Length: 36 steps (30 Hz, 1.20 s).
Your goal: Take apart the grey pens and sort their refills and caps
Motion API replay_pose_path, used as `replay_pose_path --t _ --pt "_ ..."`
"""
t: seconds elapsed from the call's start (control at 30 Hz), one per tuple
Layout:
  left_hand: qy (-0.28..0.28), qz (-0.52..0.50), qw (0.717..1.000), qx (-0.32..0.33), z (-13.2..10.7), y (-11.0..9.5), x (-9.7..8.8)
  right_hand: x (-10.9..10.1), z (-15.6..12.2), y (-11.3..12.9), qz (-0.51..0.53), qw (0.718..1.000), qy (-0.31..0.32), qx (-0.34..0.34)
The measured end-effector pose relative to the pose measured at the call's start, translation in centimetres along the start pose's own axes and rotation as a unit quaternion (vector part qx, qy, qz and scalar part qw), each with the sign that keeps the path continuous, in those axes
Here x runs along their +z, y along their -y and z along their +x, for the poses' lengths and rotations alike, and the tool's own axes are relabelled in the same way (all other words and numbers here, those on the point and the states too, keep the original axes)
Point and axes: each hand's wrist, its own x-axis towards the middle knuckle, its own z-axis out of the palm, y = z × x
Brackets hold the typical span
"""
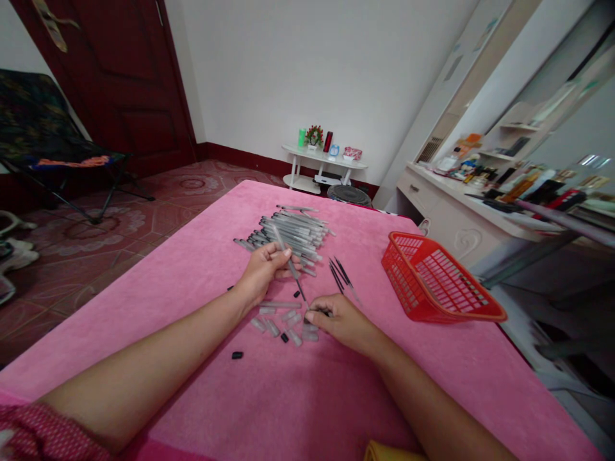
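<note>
Nearest me, a red patterned sleeve (57,435) and a yellow object (391,451) poke in over the pink cloth (216,403). A black plug (237,355) lies on its own, short of a loose scatter of clear caps (272,328). Just beside them the right hand (341,317) has thumb and forefinger pinched together on the near end of a thin dark refill (302,294). (Something dark shows under those curled fingers too; I can't tell what.) The refill runs up in line with a clear pen barrel (277,237), held tilted between the thumb and fingers of the left hand (262,266).

To the right of the hands, a few loose refills (343,273) lie side by side, and a red plastic basket (418,307) sits well apart from them. Beyond the left hand is the heap of pens (300,232), any printing on them too small to read. Farther right, bottles (528,186) crowd a white dresser (461,224), their labels just a blur from here. Against the far wall, a small white stand (327,157) holds a green cup (302,137) and a blue clock (334,150).
</note>
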Motion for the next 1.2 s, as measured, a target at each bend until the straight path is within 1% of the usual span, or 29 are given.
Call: replay_pose_path --t 0.2,0.37,0.73,1.2 --pt "0.000 0.007 1.000 -0.003 0.01 0.17 -0.11 0.00 0.01 -0.18 0.003 1.000 0.000 -0.009" --pt "0.001 0.009 1.000 -0.009 -0.05 0.04 0.03 0.02 0.04 -0.15 0.003 1.000 0.000 0.000" --pt "-0.004 0.009 1.000 -0.018 -0.02 0.13 0.03 0.08 -0.03 -0.32 -0.010 1.000 -0.004 -0.004" --pt "-0.002 0.012 1.000 -0.027 0.03 0.29 -0.11 0.04 -0.03 0.07 -0.014 1.000 -0.006 0.003"
